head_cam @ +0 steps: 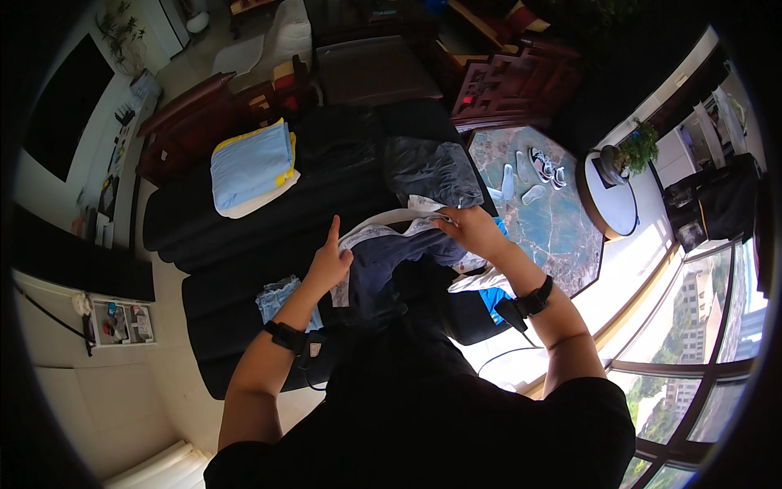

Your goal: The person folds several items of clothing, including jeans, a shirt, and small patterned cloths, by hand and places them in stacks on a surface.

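Observation:
A dark navy garment [391, 257], seemingly underpants, is stretched by its white lettered waistband between my two hands. My left hand [327, 266] grips one end of the band, its index finger pointing up. At the other end my right hand [473, 229] pinches the band between thumb and fingers. The cloth hangs down towards my body, above a black-covered sofa or bed [244, 257]. Left of it, folded light-blue denim [281, 299] lies partly behind my left forearm. Beyond my right hand is dark clothing [431, 168], and white printed cloth [470, 263] lies below that hand.
A folded blue, yellow-edged quilt [253, 165] rests on the black cover. To the right, a marble-topped table [550, 226] bears sneakers [544, 165] and insoles [507, 181]. Past it stands a round white table [608, 202] with a potted plant [638, 147]. Carved wooden furniture [513, 85] stands behind.

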{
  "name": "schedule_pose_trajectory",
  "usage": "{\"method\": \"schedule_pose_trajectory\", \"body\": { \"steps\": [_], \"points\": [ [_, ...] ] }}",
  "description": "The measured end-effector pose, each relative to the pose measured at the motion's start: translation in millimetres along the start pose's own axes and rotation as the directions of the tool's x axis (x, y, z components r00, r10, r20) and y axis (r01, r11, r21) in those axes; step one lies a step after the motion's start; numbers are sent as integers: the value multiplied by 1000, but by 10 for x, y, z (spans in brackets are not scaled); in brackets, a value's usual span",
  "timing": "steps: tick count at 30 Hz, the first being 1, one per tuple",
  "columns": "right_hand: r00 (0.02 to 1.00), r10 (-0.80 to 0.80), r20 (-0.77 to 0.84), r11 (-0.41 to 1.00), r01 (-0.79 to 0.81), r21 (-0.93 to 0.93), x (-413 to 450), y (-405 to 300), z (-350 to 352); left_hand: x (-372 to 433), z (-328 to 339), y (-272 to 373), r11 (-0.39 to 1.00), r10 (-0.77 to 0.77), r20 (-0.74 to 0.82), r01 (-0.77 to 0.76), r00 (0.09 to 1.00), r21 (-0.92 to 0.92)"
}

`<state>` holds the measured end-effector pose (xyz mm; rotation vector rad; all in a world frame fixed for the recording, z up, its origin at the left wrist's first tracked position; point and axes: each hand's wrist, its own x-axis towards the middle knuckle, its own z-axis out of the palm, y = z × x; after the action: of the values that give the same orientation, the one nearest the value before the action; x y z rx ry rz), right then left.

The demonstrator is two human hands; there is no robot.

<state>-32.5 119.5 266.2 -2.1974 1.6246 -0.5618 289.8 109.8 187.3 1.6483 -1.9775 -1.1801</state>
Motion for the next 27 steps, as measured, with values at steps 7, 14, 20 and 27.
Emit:
{"method": "schedule_pose_trajectory", "body": {
  "steps": [7,14,20,27],
  "points": [
    [999,-21,49,970,8,241,-257,-276,522,28,215,-314,918,-261,206,308,943,-250],
    [976,-34,213,938,-42,343,-479,-747,859,-161,314,141,183,-223,535,574,815,-798],
    [999,-46,7,994,45,102,-483,-807,813,-218,152,367,66,-44,513,515,857,-855],
    [983,-181,20,896,156,416,-349,-457,235,-134,-167,254,963,201,117,-174,972,-205]
  ]
}}
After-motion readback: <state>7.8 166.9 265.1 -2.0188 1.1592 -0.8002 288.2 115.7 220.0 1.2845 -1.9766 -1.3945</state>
